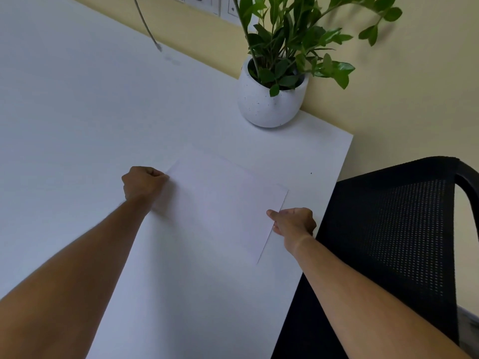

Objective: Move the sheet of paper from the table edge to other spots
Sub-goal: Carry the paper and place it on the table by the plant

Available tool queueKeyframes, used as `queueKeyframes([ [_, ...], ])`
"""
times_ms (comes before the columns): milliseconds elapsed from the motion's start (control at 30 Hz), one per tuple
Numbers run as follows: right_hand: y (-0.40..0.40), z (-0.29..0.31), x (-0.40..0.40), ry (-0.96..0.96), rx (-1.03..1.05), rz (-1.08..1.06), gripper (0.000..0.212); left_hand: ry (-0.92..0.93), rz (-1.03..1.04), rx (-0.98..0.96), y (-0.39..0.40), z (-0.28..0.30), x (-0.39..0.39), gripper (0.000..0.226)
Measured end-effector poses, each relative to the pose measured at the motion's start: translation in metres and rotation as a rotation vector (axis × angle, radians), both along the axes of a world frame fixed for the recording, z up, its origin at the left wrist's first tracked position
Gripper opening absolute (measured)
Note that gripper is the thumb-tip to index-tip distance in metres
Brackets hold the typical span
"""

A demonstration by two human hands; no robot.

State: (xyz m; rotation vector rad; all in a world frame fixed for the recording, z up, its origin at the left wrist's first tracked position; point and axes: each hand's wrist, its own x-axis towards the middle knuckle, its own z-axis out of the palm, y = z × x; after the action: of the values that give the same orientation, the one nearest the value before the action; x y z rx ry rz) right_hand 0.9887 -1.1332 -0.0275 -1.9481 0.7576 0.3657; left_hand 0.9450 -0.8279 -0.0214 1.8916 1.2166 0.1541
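I hold the thin white rectangular sheet of paper [220, 200] near the white bench's [77, 112] right edge, left hand [143, 183] pinching its far-left corner, right hand [294, 224] gripping its right edge, fingers curled, likely to lift it level.
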Motion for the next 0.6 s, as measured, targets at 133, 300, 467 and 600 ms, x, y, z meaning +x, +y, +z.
queueKeyframes([
  [133,0.0007,0.0006,-0.0011,-0.006,-0.015,0.01,0.027,0.009,-0.016,0.02,-0.0013,-0.0009,0.0012,0.007],
  [300,0.0024,0.0029,-0.0025,-0.008,-0.031,0.026,0.026,0.016,-0.029,0.057,-0.0034,-0.005,0.0018,0.006],
  [467,0.003,0.0054,-0.004,-0.015,-0.057,0.057,0.024,0.028,-0.032,0.075,-0.0035,-0.0073,0.0024,0.007],
  [600,0.0036,0.0064,-0.005,-0.021,-0.081,0.083,0.022,0.029,-0.044,0.104,-0.0037,-0.0093,0.0028,0.007],
])
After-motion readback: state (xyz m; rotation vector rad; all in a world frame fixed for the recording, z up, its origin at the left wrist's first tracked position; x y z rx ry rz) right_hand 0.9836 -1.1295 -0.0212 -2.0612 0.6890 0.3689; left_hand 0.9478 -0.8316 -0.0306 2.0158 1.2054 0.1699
